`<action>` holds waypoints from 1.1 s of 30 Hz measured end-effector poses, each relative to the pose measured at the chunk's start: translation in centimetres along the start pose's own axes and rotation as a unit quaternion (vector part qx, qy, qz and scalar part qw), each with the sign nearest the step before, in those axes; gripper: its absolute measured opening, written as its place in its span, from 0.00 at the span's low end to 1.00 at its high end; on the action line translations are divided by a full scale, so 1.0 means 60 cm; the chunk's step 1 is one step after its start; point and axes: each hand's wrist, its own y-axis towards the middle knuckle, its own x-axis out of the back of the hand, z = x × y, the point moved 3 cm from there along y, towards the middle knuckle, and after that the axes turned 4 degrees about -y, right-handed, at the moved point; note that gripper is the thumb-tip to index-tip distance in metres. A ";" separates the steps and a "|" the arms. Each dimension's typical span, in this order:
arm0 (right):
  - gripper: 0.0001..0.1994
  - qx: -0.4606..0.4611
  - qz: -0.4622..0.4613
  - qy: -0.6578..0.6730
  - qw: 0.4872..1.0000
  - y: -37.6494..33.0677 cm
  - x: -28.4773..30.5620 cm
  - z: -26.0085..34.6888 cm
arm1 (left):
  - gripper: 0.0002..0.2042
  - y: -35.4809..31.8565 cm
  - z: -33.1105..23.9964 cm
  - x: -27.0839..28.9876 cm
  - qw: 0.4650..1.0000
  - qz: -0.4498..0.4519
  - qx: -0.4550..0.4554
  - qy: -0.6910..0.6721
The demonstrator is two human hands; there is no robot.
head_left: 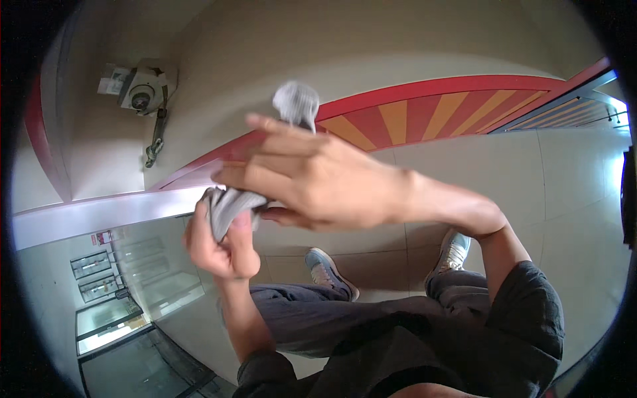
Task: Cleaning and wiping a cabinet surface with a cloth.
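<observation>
My left hand [222,245] is closed round a bunched piece of grey ribbed cloth [229,205], its thumb pressed on the front. Slightly blurred, my right hand [305,176] reaches across from the right with its back toward me. Its fingertips and thumb meet over the cloth beside the left hand, and one finger sticks out. A lighter, rounded ribbed end [296,103] of grey cloth shows beyond the right hand. Whether both grey parts are one piece is hidden behind that hand. The cloth's exact kind cannot be made out.
Ahead stands a beige wall with a red and yellow striped band [424,116]. A beige device with a round dark part [141,99] and a strap [156,139] is at the upper left. My shoes [325,268] rest on pale floor tiles. Glass doors [109,318] are at the lower left.
</observation>
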 end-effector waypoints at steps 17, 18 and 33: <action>0.06 -0.524 0.008 0.701 0.484 -0.055 -0.106 0.020 | 0.11 0.030 0.069 0.065 0.897 0.210 0.373 -0.106; 0.06 -0.523 0.007 0.701 0.485 -0.055 -0.101 0.016 | 0.11 0.025 0.071 0.064 0.898 0.210 0.372 -0.106; 0.17 -0.294 0.125 -0.154 0.935 0.080 0.160 -0.096 | 0.17 -0.025 0.047 -0.095 0.902 0.125 0.356 -0.208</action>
